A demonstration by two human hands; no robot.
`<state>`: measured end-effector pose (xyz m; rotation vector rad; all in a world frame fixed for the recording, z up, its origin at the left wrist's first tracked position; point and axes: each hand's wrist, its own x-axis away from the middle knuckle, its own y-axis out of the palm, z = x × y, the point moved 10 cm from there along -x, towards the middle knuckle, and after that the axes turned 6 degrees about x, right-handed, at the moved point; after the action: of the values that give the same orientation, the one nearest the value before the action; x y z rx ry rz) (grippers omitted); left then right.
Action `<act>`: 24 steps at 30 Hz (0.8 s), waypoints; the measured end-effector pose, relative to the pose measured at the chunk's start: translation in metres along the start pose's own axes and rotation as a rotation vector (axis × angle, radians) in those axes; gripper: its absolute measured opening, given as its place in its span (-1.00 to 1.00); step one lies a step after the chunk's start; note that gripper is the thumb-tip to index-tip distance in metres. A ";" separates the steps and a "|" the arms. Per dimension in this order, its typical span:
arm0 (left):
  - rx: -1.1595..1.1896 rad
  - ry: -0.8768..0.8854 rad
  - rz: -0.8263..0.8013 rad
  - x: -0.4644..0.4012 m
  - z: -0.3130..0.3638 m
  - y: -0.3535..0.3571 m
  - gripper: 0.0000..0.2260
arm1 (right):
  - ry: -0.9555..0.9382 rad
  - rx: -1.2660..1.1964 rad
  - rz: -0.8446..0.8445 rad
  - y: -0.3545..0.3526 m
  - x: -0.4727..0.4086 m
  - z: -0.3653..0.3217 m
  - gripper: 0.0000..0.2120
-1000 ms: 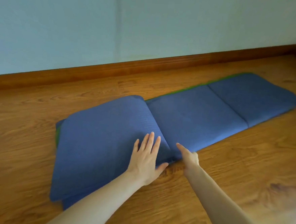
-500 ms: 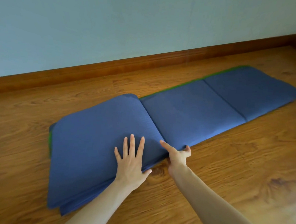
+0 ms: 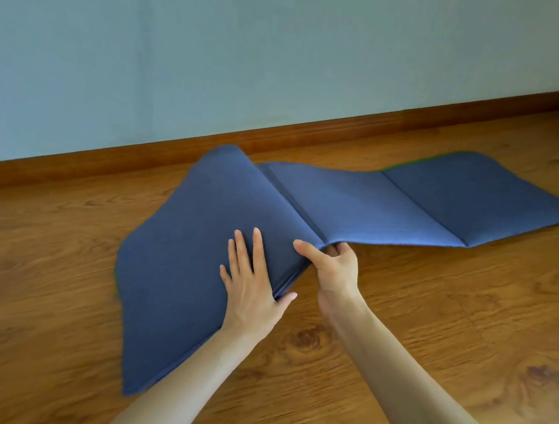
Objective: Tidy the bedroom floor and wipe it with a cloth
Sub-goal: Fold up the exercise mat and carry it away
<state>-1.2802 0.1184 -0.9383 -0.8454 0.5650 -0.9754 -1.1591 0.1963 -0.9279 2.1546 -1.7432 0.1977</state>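
So we had the blue mat about half folded on the wood floor, near the wall. Our left hand pressed flat on the folded stack, fingers straight, while our right hand pinched the fold edge and lifted it. Two panels lay unfolded, and no cloth was in sight, so wiping was probably all left to do

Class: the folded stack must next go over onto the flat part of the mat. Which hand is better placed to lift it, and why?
Right. The right hand already pinches the mat at the fold, edge raised; the left hand only lies flat on top.
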 end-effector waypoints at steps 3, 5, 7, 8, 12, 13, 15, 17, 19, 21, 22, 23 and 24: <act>0.213 0.057 0.119 -0.014 0.025 -0.029 0.08 | -0.167 0.000 -0.035 0.019 0.007 -0.053 -0.54; 0.359 0.125 0.178 -0.024 0.047 -0.047 0.10 | -0.255 0.003 -0.043 0.026 0.012 -0.084 -0.55; 0.533 0.166 0.195 -0.037 0.065 -0.062 0.15 | -0.343 0.027 -0.045 0.031 0.018 -0.114 -0.53; 0.605 0.183 0.188 -0.045 0.071 -0.066 0.17 | -0.393 0.056 -0.048 0.033 0.020 -0.127 -0.52; 0.939 0.192 0.057 -0.066 0.076 -0.083 0.20 | -0.568 0.236 -0.089 0.045 0.032 -0.163 -0.48; 1.080 0.173 -0.005 -0.065 0.072 -0.085 0.16 | -0.596 0.267 -0.109 0.049 0.035 -0.165 -0.48; 1.340 0.105 -0.052 -0.062 0.055 -0.094 0.00 | -0.643 0.306 -0.142 0.054 0.042 -0.162 -0.47; 1.513 -0.030 -0.050 -0.059 0.036 -0.106 -0.20 | -0.660 0.309 -0.174 0.058 0.048 -0.157 -0.48; 1.594 -0.173 -0.094 -0.059 0.029 -0.119 -0.30 | -0.660 0.323 -0.205 0.065 0.053 -0.149 -0.49; 1.565 -0.299 -0.118 -0.057 0.025 -0.138 -0.42 | -0.648 0.350 -0.230 0.078 0.058 -0.138 -0.50; 1.518 -0.334 -0.128 -0.056 0.023 -0.148 -0.45 | -0.638 0.361 -0.250 0.086 0.062 -0.133 -0.50; 1.469 -0.357 -0.146 -0.054 0.021 -0.156 -0.46 | -0.629 0.372 -0.278 0.097 0.067 -0.126 -0.50; 1.424 -0.369 -0.163 -0.054 0.016 -0.164 -0.47 | -0.629 0.392 -0.312 0.109 0.074 -0.120 -0.49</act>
<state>-1.3723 0.1233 -0.7919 0.2397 -0.5437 -1.0432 -1.2337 0.1535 -0.7716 2.9818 -1.7295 -0.2755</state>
